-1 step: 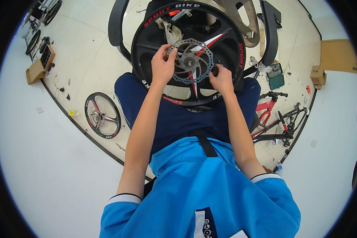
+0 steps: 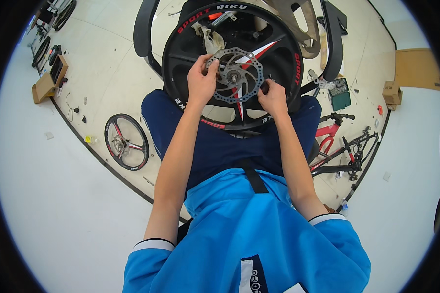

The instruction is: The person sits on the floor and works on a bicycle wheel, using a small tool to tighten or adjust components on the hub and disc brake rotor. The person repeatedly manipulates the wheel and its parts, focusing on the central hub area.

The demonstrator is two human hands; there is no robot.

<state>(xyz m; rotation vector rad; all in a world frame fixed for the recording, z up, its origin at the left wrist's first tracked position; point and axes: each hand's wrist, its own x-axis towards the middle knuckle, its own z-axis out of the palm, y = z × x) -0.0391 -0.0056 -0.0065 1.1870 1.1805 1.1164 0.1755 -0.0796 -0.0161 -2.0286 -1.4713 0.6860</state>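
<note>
A black three-spoke bicycle wheel [image 2: 298,53] with red and white accents lies across the seat before me, over my knees. Over its hub sits a silver brake disc [image 2: 244,92] with a perforated rim, and the axle [image 2: 233,76] pokes up through its middle. My left hand [image 2: 202,83] grips the disc's left edge, thumb on top and fingers curled. At the opposite edge, my right hand [image 2: 274,100] is closed with thumb and fingers pinched against the disc; what lies under those fingertips is partly hidden. A crumpled pale cloth or bag [image 2: 211,40] shows beyond the disc.
Black armrests [image 2: 146,29] flank the wheel. A second three-spoke wheel [image 2: 144,149] lies on the floor at left. A red and black bicycle frame [image 2: 327,141] lies at right, near a green case [image 2: 341,101]. Cardboard boxes [image 2: 392,93] stand by the right wall.
</note>
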